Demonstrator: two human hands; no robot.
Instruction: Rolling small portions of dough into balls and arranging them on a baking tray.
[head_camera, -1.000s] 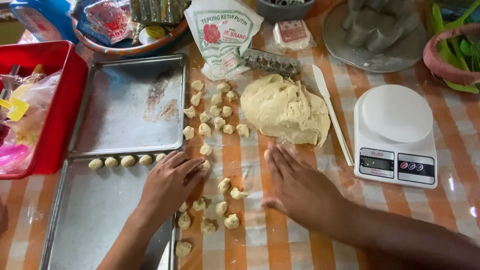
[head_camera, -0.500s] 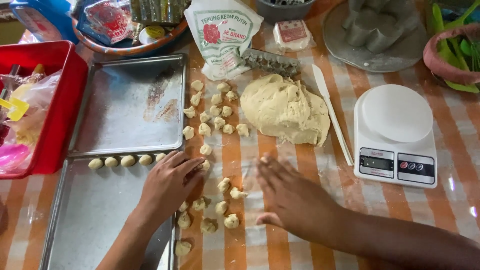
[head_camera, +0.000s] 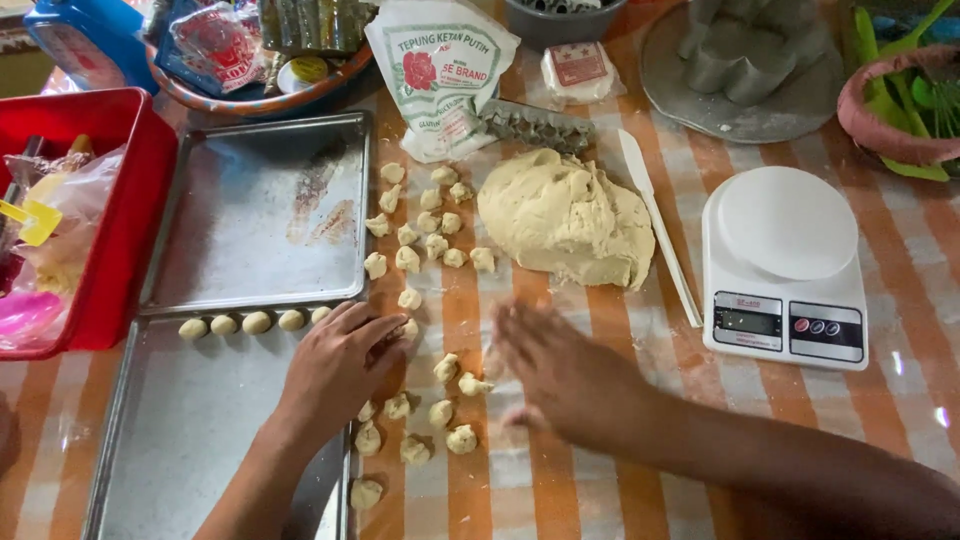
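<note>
The left hand (head_camera: 340, 365) lay palm-down with fingers extended over the right rim of the near baking tray (head_camera: 190, 440), its fingertips touching a small dough piece (head_camera: 408, 328); whether anything was held beneath the palm could not be told. The right hand (head_camera: 565, 375), blurred, was spread flat and gripped nothing, pressed on the striped tablecloth (head_camera: 900, 300) beside the scattered dough pieces (head_camera: 440, 410). Beyond it lay the large dough mass (head_camera: 565, 215), with a white kitchen scale (head_camera: 785, 265) toward the table's right edge.

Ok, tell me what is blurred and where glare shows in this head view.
Head view: the right hand is smeared by motion blur, fingers indistinct; the left hand and the dough mound are sharp; soft overhead light gives faint shadows; mild sheen on the upper metal tray and small bright glints on the tablecloth beside the white scale.
</note>
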